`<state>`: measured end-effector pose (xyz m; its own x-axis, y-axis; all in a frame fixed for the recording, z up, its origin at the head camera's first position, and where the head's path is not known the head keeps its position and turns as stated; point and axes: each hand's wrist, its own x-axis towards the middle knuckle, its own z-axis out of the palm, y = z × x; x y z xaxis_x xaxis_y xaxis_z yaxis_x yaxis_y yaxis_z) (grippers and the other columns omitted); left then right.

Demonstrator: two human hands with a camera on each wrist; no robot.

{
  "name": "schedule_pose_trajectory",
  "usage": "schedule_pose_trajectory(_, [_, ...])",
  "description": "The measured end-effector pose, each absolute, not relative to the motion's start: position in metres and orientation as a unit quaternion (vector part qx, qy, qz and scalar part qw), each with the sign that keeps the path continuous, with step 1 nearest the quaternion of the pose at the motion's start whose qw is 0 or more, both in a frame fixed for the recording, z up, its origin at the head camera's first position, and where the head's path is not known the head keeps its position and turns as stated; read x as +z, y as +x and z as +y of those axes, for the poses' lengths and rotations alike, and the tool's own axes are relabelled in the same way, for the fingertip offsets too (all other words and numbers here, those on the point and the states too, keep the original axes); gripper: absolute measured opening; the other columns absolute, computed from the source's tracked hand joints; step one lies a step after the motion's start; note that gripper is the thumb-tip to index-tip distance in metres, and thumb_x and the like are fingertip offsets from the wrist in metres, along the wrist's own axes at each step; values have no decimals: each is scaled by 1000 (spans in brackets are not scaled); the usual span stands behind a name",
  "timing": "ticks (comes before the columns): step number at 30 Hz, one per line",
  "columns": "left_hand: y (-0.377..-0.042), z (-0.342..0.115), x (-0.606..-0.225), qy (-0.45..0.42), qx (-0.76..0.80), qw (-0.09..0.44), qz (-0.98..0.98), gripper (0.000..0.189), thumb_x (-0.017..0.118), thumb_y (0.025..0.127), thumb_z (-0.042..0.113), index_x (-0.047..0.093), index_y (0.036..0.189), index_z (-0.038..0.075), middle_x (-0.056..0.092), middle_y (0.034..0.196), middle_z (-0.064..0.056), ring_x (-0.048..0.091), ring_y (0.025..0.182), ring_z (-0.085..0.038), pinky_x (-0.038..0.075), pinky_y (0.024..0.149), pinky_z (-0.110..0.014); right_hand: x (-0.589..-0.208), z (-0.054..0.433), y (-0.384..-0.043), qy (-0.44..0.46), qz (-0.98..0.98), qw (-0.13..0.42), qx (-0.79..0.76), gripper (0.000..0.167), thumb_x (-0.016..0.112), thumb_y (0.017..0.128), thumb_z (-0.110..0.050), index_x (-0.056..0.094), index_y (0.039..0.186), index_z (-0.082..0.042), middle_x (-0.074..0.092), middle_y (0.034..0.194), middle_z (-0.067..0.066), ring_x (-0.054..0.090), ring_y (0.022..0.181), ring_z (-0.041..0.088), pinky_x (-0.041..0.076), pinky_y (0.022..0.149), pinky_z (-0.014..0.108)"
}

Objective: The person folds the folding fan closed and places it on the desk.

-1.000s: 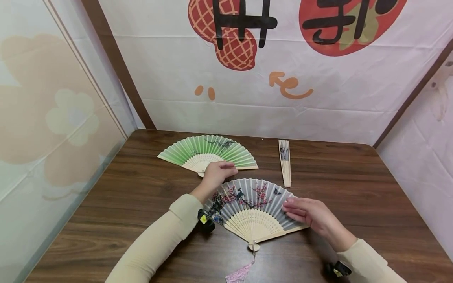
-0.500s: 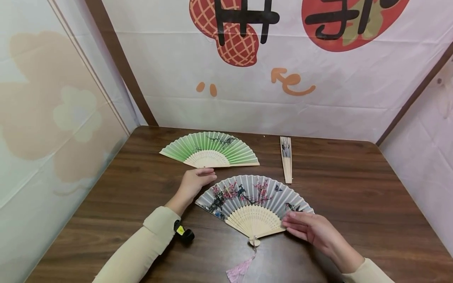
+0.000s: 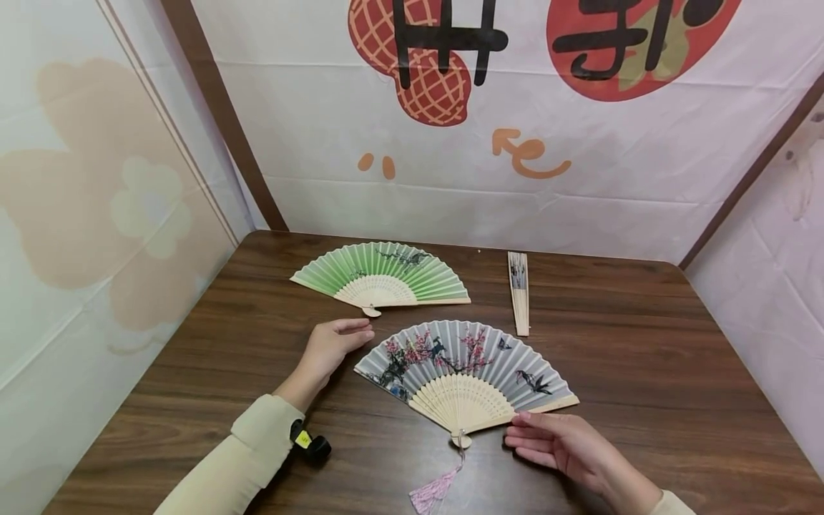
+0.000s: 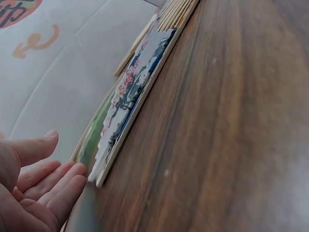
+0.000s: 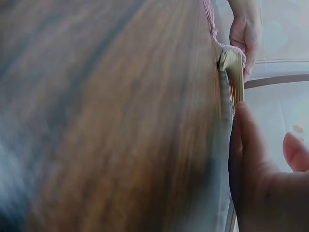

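Note:
A grey folding fan (image 3: 463, 357) with pink blossoms and dark birds lies spread on the table, its ribs of pale wood. From its pivot trails a pink tassel (image 3: 435, 491). My right hand (image 3: 566, 447) is at the fan's lower right guard stick, fingers fairly straight and fingertips close to it; whether they touch is hard to tell. Off the fan's left end my left hand (image 3: 331, 350) holds nothing, its fingers loosely extended. Behind it a green folding fan (image 3: 386, 275) lies spread. In the left wrist view the grey fan (image 4: 133, 89) extends beyond my left fingers (image 4: 67, 188).
A folded fan (image 3: 518, 295) lies at the back right of the brown wooden table (image 3: 644, 343). Printed cloth walls (image 3: 309, 121) stand behind the table and along both sides. A black wrist camera (image 3: 310, 443) is strapped to my left wrist.
My left hand has drawn back and left, away from the green fan and off the grey one. My right hand has slid down from the grey fan's cloth to its lower edge.

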<state>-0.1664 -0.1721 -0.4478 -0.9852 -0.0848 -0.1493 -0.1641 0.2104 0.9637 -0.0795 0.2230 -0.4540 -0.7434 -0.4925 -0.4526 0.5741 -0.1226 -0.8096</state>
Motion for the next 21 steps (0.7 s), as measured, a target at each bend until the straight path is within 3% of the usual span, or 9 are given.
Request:
schedule_pose_trajectory(11, [-151,-181,-449,-86,623,44,776,42,73,91,16,64,127,-4,76,109,-10,67,88,6,53,78,-7,-459,217,-72,44,525,380,-760,25,52,104,-20,65,113,0,73,109,11,70,105,18,60,97,30])
schedule_pose_trajectory(21, [-137,-185,-450,-98,645,57,756,42,71,93,12,61,129,-7,76,109,-10,68,86,6,56,79,-8,-461,208,-68,52,451,379,-807,16,51,104,-14,63,110,-4,70,114,13,68,111,22,56,104,32])
